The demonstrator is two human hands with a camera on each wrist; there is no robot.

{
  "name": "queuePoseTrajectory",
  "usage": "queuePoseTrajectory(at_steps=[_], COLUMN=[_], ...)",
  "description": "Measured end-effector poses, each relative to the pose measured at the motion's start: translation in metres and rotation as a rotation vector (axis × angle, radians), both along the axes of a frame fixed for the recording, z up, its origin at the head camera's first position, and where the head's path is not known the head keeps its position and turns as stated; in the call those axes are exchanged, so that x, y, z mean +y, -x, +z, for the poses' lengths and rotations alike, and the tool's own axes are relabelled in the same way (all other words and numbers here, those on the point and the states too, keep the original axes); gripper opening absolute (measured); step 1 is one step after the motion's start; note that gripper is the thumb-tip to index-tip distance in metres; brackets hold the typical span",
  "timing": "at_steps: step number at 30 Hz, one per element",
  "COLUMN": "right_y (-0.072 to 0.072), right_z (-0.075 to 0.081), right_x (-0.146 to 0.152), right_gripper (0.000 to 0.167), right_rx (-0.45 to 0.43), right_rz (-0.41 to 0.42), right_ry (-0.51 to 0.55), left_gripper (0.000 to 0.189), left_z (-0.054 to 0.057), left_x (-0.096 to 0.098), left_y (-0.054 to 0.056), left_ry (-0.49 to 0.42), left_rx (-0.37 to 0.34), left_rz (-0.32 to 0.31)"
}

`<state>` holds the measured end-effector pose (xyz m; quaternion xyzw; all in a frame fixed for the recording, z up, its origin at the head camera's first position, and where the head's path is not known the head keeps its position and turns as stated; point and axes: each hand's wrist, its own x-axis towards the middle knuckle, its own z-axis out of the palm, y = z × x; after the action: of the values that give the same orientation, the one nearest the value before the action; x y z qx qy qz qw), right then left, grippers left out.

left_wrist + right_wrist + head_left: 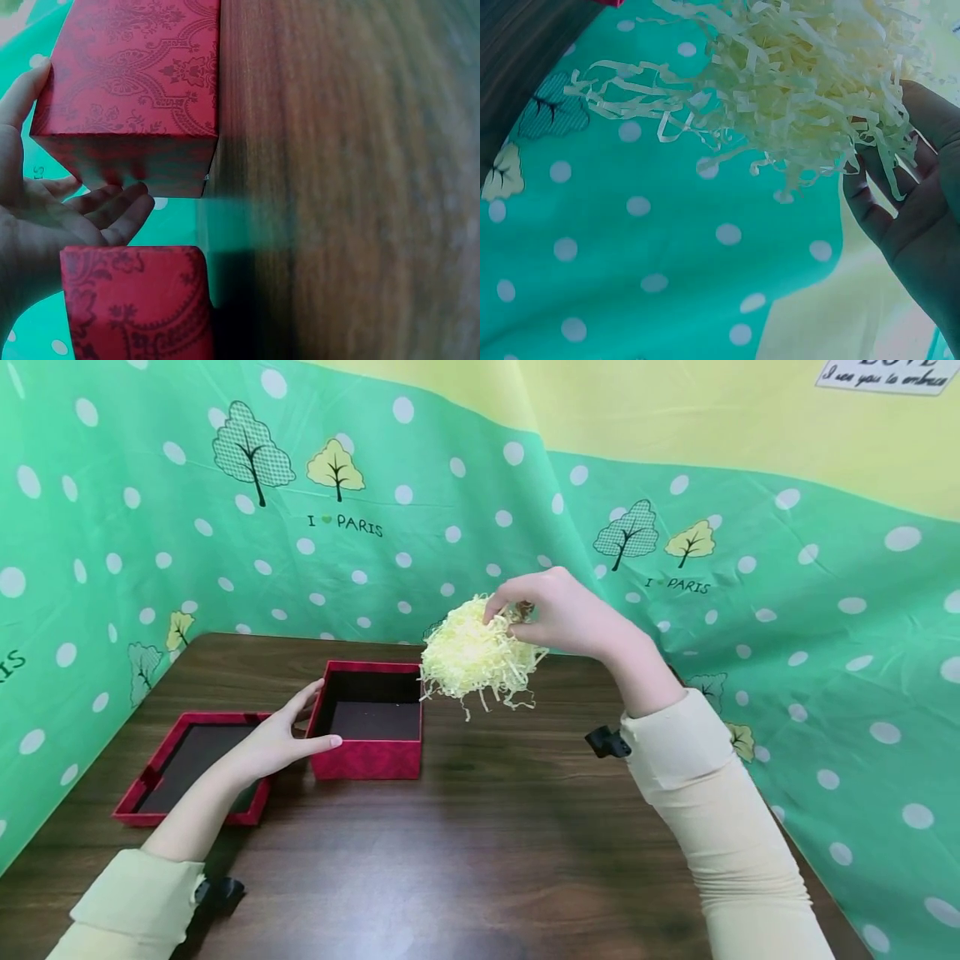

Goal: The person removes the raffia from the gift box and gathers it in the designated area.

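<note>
My right hand point(570, 614) pinches a clump of pale yellow shredded paper point(476, 652) from above. The clump hangs in the air to the right of a red patterned box point(367, 760), with loose strands dangling below. In the right wrist view the shredded paper point(802, 82) lies against the fingers of the right hand point(911, 202). The box stands uncovered, its dark inner floor visible. My left hand point(273, 739) touches the box's left side with spread fingers, the thumb at the front corner. The left wrist view shows relaxed fingers point(124, 210) along the box wall point(135, 67).
A red box lid point(191, 814) lies with its dark inside up, left of the box and partly behind the left forearm. Both stand on a dark wooden table point(465, 860). A green dotted cloth point(450, 518) hangs behind and beside the table.
</note>
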<state>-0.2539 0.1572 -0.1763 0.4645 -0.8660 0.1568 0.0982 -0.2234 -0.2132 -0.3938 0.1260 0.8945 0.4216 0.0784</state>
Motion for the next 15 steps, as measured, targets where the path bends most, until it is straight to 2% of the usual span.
queuePoseTrajectory(at_steps=[9, 15], right_y=[-0.005, -0.006], right_z=[0.002, -0.003], right_x=[0.034, 0.057], right_gripper=[0.031, 0.03], right_rx=[0.074, 0.111], right_rz=[-0.052, -0.101], right_ry=[-0.025, -0.017], left_gripper=[0.099, 0.099], left_z=[0.002, 0.0], left_x=[-0.001, 0.0], left_y=[-0.001, 0.001], left_ry=[0.009, 0.013], left_rx=[0.001, -0.002], left_rz=[0.001, 0.003])
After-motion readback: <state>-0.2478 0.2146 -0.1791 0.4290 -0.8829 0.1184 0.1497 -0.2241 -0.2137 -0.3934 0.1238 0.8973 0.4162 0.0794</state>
